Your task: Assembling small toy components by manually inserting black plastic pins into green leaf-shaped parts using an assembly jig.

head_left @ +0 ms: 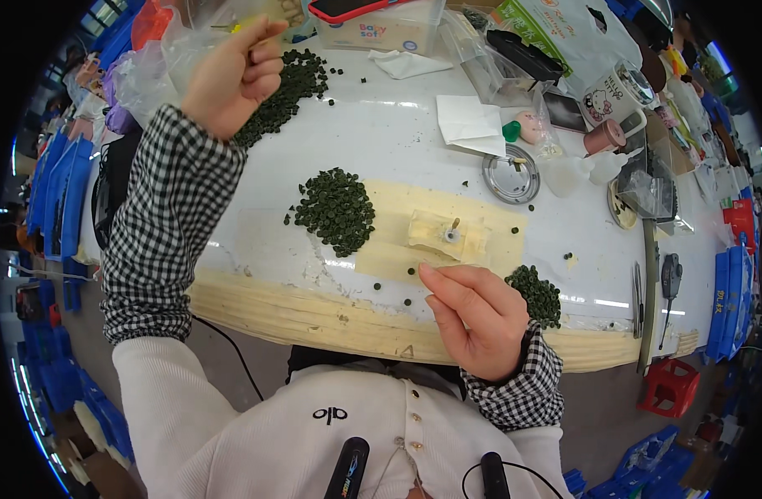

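Observation:
My left hand [235, 79] is raised at the far left, above the edge of a large heap of small dark green pieces [293, 90]. Its fingers are curled in, and whatever they hold, if anything, is hidden. My right hand [480, 324] hovers near the table's front edge, thumb and fingers drawn together; I cannot make out anything between them. Just beyond it, a cream-coloured block [426, 231] with a small upright metal pin [454, 224] sits on a yellowish sheet [389, 204]. A second heap of green pieces [335, 212] lies left of the block, and a smaller heap [535, 297] lies beside my right wrist.
A clear plastic box with a red phone [347, 8] on it stands at the back. White tissues [471, 125], a round metal lid [511, 175], a pink spool [604, 137] and a white mug [609, 100] lie right. Tweezers [637, 299] and a black-handled tool [671, 279] are far right.

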Tool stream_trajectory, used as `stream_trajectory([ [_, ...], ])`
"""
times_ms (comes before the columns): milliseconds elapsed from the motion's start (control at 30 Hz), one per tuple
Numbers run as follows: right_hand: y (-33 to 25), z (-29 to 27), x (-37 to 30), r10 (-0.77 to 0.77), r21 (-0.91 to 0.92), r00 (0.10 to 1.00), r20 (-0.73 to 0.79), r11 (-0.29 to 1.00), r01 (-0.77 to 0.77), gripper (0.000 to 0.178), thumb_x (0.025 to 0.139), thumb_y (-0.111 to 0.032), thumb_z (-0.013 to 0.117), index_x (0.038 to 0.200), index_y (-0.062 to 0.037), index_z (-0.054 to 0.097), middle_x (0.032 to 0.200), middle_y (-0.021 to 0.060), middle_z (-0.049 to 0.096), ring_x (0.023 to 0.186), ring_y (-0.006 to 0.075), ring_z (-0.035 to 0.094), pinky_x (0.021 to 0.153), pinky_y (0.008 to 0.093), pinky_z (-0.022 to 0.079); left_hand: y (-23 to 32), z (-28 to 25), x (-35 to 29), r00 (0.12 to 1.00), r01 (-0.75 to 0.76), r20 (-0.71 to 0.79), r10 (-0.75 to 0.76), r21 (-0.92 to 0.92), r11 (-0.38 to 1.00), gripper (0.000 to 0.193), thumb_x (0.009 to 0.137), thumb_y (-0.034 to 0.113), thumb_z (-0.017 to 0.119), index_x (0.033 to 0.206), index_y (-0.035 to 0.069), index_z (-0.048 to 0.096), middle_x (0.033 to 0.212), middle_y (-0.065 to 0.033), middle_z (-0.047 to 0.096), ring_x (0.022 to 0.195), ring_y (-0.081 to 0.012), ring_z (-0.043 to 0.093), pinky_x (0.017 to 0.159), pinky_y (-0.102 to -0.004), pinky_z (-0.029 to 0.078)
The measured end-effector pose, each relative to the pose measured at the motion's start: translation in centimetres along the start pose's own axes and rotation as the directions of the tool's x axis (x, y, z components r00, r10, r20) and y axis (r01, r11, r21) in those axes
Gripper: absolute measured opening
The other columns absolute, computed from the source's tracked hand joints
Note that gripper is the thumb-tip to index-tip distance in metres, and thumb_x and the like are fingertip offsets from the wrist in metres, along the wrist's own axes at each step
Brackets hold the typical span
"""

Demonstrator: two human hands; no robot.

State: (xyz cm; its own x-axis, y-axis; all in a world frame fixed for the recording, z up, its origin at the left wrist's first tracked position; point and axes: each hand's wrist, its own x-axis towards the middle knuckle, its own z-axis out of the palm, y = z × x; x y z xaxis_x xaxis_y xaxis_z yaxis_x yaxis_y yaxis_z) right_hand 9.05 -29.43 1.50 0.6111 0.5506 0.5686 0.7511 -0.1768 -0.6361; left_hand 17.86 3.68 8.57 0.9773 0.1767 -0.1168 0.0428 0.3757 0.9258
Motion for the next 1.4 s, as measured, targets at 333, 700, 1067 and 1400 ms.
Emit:
stream_trajectory([
  [333,-0.4,-0.3,0.1,0.022,0.035,0.999,0.025,0.999,-0.023,0.032,0.075,0.004,0.069,0.107,0.0021,0.065,0.088,0.0126,0.063,0.071,0.024,0.063,0.06,0.0292,0.052,-8.0,4.2,-13.8,0.906,0.417,0.057,-0.42,-0.286,0.862,0.02,0.095,0.001,0.041,0.113,-0.003,0.049,0.096,-0.0064,0.052,0.074,-0.0098,0.043,0.065,-0.0226,0.04],
  [700,-0.2,-0.5,0.1,-0.089,0.053,0.996,-0.031,0.994,0.09,0.029,0.071,-0.003,0.075,0.099,-0.002,0.067,0.093,0.0113,0.064,0.075,0.0231,0.064,0.061,0.0285,0.053,-10.5,7.6,-15.6,0.656,0.724,0.422,-0.626,-0.114,0.681,0.022,0.101,0.021,0.044,0.098,0.004,0.058,0.078,0.0021,0.053,0.054,-0.0036,0.03,0.047,-0.0184,0.027],
  [1067,-0.5,-0.1,0.2,-0.094,-0.02,0.993,-0.07,0.996,0.093,0.033,0.064,-0.005,0.079,0.095,-0.0072,0.067,0.093,0.0054,0.062,0.073,0.0214,0.06,0.062,0.03,0.05,-11.8,7.5,-14.8,0.722,0.639,0.45,-0.525,-0.147,0.755,0.012,0.092,0.016,0.063,0.096,0.005,0.061,0.076,0.003,0.054,0.058,-0.0033,0.036,0.05,-0.0182,0.03],
  [1400,-0.1,0.3,0.0,-0.094,-0.048,0.993,-0.07,0.995,0.091,0.029,0.061,-0.002,0.079,0.088,-0.0051,0.067,0.082,0.0047,0.059,0.068,0.0213,0.057,0.057,0.0292,0.047,-12.7,7.1,-15.0,0.757,0.589,0.443,-0.481,-0.144,0.795,0.016,0.089,0.019,0.067,0.082,0.005,0.063,0.066,0.0038,0.051,0.056,-0.0038,0.036,0.048,-0.0195,0.029],
])
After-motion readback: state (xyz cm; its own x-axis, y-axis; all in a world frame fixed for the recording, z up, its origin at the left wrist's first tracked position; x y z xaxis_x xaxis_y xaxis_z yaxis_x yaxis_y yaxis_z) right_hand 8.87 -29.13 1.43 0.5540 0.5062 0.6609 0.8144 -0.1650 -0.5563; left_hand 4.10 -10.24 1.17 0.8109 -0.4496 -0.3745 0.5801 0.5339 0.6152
